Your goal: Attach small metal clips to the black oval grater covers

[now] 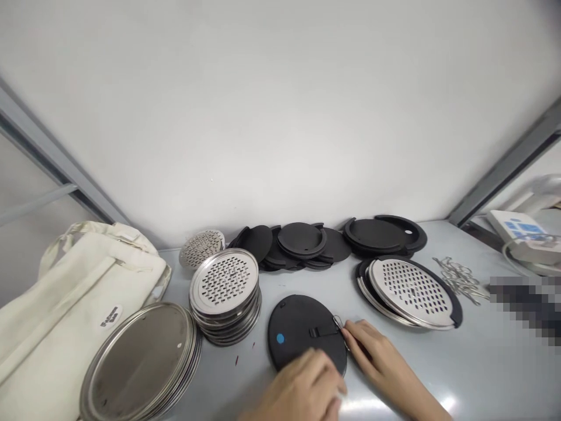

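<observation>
A round black plastic disc (302, 351) with a blue dot and a small slot lies on the table in front of me. At its right edge is a thin metal wire clip (337, 323), pinched in the fingers of my right hand (374, 354). My left hand (302, 389) is curled over the disc's near edge, slightly blurred. Its fingertips are partly hidden, so what they hold does not show. More wire clips (460, 279) are heaped at the far right. Beside the disc on the right, perforated metal grater plates (412, 292) rest in black holders.
Stacked grater plates (225, 283) and smooth metal discs (140, 362) stand to the left, beside a cream bag (65, 316). Black discs and rims (302, 240) line the wall (280, 117). A white box (523, 234) sits beyond the right frame post (504, 161).
</observation>
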The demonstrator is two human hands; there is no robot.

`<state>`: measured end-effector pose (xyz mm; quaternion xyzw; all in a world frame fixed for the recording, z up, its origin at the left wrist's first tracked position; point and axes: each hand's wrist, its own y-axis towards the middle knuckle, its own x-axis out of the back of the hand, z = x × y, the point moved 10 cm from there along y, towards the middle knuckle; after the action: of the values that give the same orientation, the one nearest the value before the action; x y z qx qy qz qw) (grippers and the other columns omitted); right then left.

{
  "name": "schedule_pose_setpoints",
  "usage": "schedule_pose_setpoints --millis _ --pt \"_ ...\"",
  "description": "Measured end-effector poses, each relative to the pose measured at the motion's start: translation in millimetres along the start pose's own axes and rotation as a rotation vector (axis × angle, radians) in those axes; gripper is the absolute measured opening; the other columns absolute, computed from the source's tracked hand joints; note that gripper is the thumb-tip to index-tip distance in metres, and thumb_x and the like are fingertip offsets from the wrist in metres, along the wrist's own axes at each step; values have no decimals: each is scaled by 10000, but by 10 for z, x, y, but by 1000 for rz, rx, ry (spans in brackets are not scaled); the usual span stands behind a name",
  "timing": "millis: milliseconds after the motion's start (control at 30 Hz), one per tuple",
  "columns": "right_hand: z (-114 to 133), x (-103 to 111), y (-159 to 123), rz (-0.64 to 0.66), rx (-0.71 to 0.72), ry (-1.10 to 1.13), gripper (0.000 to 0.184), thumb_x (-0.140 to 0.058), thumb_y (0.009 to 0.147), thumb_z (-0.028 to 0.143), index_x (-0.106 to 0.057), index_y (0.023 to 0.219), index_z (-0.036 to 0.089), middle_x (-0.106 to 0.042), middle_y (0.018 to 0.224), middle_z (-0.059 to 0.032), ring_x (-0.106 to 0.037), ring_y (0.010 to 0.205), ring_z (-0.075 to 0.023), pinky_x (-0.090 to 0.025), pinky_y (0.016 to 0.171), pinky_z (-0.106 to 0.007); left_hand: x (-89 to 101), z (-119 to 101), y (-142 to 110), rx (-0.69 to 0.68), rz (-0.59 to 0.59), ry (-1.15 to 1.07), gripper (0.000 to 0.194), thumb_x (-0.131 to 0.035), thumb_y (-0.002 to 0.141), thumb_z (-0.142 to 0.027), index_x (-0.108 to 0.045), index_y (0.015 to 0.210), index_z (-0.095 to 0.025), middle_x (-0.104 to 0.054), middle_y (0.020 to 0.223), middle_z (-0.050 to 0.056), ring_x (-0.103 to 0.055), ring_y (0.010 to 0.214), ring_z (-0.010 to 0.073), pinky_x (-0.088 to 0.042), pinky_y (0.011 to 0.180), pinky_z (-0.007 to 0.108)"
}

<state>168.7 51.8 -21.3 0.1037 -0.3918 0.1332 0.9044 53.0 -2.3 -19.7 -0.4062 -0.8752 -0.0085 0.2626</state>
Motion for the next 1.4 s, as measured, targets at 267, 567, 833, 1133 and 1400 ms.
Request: schedule_pose_setpoints --millis 267,567,833,1133,1400 --pt "35 32 15 -3 -25 11 314 -275 1001 332 -484 803 206 -535 754 -32 -535 742 -192 -399 687 -328 553 -321 435 -189 -328 549 511 -543 843 -322 -364 1288 -148 -397 1377 146 -355 1280 294 -322 1066 491" --pt "35 23 53 6 -31 15 327 -277 994 329 -461 757 200 -522 717 -20 -528 710 -177 -377 669 -297 677 -314 635 -244 -296 643 305 -528 875 -373 -506 1116 -187 -574 1109 64 -494 1095 234 -379 987 418" --pt "156 6 467 206 28 -70 283 -391 893 202 -339 615 193 -393 558 49 -340 527 -98 -261 519 -241 828 -153 582 -153 -444 673 285 -456 916 -353 -504 1132 -173 -537 1104 87 -473 1077 254 -389 959 447" --pt "193 -60 960 276 119 -135 243 -431 828 149 -376 595 184 -389 510 56 -302 465 -79 -233 476 -235 971 -35 544 -52 -554 624 397 -379 932 -210 -424 1322 -271 -459 1267 88 -383 1236 278 -331 1026 509" --pt "177 -51 953 185 135 -101 361 -313 971 299 -485 678 178 -525 604 5 -452 565 -123 -335 595 -251 992 26 549 -17 -562 515 293 -402 928 -237 -497 1204 -229 -475 1232 80 -402 1202 264 -321 1033 501"
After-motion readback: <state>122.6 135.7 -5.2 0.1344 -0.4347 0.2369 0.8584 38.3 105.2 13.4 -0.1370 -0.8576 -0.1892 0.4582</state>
